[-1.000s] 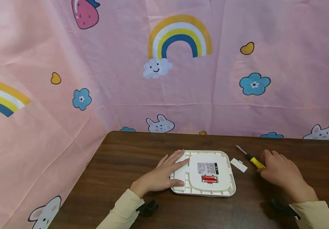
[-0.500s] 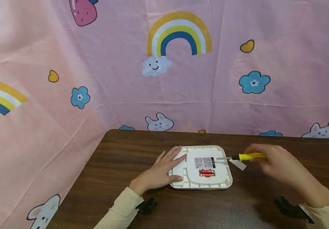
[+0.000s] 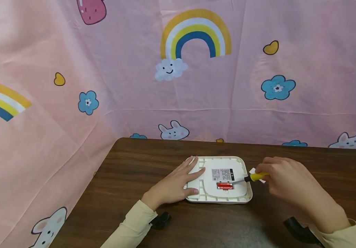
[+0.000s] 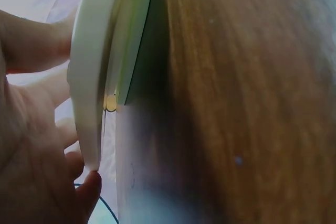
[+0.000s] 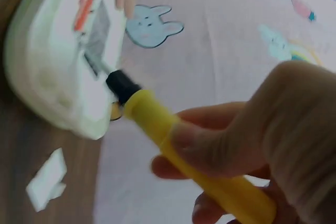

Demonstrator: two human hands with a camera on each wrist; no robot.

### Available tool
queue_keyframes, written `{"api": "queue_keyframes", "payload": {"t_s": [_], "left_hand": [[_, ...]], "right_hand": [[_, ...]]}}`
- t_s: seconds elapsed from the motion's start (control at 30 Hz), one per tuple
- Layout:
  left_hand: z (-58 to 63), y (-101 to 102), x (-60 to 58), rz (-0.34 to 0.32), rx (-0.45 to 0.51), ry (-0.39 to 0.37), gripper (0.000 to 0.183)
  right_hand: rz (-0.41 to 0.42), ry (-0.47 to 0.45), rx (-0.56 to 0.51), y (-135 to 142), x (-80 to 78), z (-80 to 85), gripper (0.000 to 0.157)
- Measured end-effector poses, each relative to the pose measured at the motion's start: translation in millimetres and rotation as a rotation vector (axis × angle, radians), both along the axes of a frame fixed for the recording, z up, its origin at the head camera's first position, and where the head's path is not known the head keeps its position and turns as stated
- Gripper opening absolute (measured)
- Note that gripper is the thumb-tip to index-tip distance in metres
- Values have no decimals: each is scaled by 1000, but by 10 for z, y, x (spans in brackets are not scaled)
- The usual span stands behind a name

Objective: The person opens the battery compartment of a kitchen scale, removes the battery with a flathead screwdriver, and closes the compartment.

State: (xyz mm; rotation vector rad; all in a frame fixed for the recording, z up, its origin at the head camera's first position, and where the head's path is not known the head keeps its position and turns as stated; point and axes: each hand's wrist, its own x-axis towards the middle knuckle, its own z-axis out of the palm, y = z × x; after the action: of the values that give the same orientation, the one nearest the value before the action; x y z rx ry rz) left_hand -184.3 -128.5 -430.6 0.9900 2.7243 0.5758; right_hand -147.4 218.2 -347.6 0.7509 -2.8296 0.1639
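Observation:
A white, flat device (image 3: pixel 240 190) with rounded corners lies on the table, its ribbed underside and printed label facing up. Red batteries (image 3: pixel 225 186) sit side by side in its small compartment. My left hand (image 3: pixel 172 184) rests on the device's left end, fingers spread and straight; the left wrist view shows the device's pale edge (image 4: pixel 90 72) beside the palm. My right hand (image 3: pixel 289 182) grips a screwdriver (image 5: pixel 152 119) by its yellow handle. The metal tip points left and down, right at the batteries' right end.
A small white battery cover (image 5: pixel 48 179) lies on the table right of the device, partly hidden by the right hand in the head view. The brown wooden table (image 3: pixel 147 158) meets a pink patterned cloth (image 3: pixel 202 96) behind and at the left.
My right hand has picked up the screwdriver from the table and carried it left over the device, its tip lowering to the batteries. My left hand has stayed on the device.

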Motion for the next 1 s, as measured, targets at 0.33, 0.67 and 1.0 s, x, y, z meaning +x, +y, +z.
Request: {"api": "queue_keyframes", "payload": {"t_s": [0.33,0.67,1.0], "left_hand": [[-10,45,-9,4,-18,-4,87],[-33,28,-18,9,-12,-8,86],[-27,27,-38,-2,8,-9,85]], "right_hand": [[104,-1,240,-422,-115,338,24],[156,25,338,-621,-111,370,29],[162,38,281,-454,-96,296,25]]}}
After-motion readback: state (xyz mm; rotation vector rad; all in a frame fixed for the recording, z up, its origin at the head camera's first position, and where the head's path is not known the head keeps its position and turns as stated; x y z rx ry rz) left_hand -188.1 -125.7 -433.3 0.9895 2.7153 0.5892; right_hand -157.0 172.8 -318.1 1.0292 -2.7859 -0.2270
